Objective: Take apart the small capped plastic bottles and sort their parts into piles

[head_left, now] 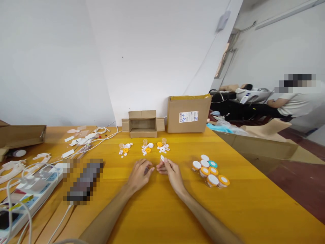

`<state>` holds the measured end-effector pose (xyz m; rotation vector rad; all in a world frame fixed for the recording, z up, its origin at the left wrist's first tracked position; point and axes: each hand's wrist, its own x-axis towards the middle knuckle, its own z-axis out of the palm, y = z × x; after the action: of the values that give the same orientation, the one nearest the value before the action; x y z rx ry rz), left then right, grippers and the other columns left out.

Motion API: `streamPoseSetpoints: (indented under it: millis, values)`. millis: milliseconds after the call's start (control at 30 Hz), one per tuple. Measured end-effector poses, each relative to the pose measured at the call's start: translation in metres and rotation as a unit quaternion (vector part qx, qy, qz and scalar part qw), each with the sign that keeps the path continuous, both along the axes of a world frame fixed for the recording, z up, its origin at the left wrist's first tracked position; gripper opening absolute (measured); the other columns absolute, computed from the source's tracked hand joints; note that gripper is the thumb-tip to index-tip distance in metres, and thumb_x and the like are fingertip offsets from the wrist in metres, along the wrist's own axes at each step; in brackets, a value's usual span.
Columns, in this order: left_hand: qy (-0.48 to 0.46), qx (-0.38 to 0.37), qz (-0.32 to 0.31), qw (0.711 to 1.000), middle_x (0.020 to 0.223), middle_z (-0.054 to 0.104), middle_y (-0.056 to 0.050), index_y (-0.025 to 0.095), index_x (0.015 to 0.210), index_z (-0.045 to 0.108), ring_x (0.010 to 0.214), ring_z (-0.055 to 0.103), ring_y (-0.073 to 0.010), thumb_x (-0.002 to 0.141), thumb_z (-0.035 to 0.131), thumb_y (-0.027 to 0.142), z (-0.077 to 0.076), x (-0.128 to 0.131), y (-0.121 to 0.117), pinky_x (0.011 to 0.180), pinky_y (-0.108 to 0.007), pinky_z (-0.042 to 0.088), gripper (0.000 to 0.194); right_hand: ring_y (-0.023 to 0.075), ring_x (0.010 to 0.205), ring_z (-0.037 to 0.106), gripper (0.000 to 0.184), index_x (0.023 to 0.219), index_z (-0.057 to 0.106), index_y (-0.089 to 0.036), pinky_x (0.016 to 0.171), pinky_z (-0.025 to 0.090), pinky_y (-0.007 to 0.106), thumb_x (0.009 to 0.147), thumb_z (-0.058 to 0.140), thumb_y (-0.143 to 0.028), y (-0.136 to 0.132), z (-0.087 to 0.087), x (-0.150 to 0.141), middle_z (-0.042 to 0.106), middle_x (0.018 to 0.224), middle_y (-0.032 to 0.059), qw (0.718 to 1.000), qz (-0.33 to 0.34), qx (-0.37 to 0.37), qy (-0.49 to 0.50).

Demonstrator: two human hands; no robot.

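My left hand (140, 174) rests on the yellow table (157, 210) with its fingers curled around something small and dark that I cannot make out. My right hand (170, 169) is beside it, fingertips nearly touching the left, and pinches a small white piece (162, 157) between thumb and finger. Just beyond my hands lie three little piles of white and orange parts (125, 149), (146, 148), (162, 146), two with a small clear cup. To the right stands a cluster of several small jars (209, 169) with white, orange and teal lids.
An open small cardboard box (143, 123) and a larger closed box (188, 113) stand at the wall. White power strips (33, 193), cables and white plastic parts crowd the table's left side. A seated person (291, 105) works at the far right.
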<state>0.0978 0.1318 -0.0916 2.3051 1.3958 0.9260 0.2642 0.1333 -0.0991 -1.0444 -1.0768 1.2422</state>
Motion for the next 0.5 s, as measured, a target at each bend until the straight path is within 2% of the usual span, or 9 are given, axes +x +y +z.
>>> streamPoseSetpoints:
  millis: [100,167,300,367,433,500]
  values:
    - [-0.012,-0.014,-0.004,1.000,0.082,0.068,-0.004,0.023,0.087,0.066,0.078,0.062,-0.0205,0.091,0.052,0.028,0.0008,0.0000,-0.0010,0.078,-0.033,0.049,0.015,0.0215,0.063,0.068,0.068,0.070,0.064,-0.019,0.064,0.059,0.034,0.064,0.059,-0.087,-0.0019,0.0010,-0.0005,0.070,0.069,0.0073,1.000,0.011,0.016,0.000]
    - [-0.015,-0.029,-0.002,0.999,0.080,0.068,-0.003,0.023,0.088,0.066,0.074,0.061,-0.0191,0.092,0.051,0.030,0.0013,0.0001,-0.0018,0.074,-0.031,0.049,0.017,0.0207,0.061,0.066,0.068,0.071,0.064,-0.019,0.060,0.057,0.033,0.066,0.057,-0.087,-0.0035,0.0025,-0.0002,0.070,0.069,0.0071,1.000,-0.001,0.028,-0.001]
    - [-0.016,-0.050,-0.003,0.999,0.079,0.067,-0.002,0.022,0.090,0.067,0.069,0.061,-0.0170,0.093,0.050,0.032,0.0013,0.0006,-0.0029,0.069,-0.028,0.048,0.020,0.0176,0.055,0.058,0.066,0.071,0.062,-0.020,0.046,0.045,0.027,0.073,0.052,-0.085,-0.0041,0.0043,0.0032,0.067,0.065,0.0054,0.995,-0.083,0.056,-0.027]
    - [-0.019,-0.052,-0.019,0.998,0.084,0.067,-0.003,0.021,0.092,0.067,0.071,0.062,-0.0165,0.094,0.049,0.031,0.0016,0.0007,-0.0031,0.069,-0.027,0.048,0.021,0.0167,0.054,0.054,0.066,0.071,0.061,-0.021,0.044,0.041,0.026,0.072,0.051,-0.086,-0.0027,0.0040,0.0050,0.064,0.063,0.0039,0.991,-0.118,0.056,-0.036]
    - [-0.024,-0.051,-0.047,0.997,0.092,0.067,-0.004,0.021,0.096,0.068,0.077,0.063,-0.0168,0.095,0.048,0.031,0.0026,0.0005,-0.0036,0.071,-0.027,0.050,0.023,0.0173,0.055,0.055,0.066,0.071,0.061,-0.022,0.046,0.043,0.027,0.070,0.051,-0.087,-0.0008,0.0028,0.0057,0.064,0.064,0.0035,0.989,-0.133,0.050,-0.038]
    - [-0.024,-0.039,-0.079,0.996,0.104,0.066,-0.007,0.022,0.101,0.068,0.090,0.065,-0.0186,0.096,0.048,0.032,0.0042,-0.0001,-0.0045,0.080,-0.029,0.051,0.024,0.0194,0.061,0.058,0.067,0.071,0.061,-0.022,0.051,0.047,0.029,0.070,0.051,-0.088,0.0008,0.0013,0.0052,0.065,0.067,0.0047,0.990,-0.126,0.046,-0.039]
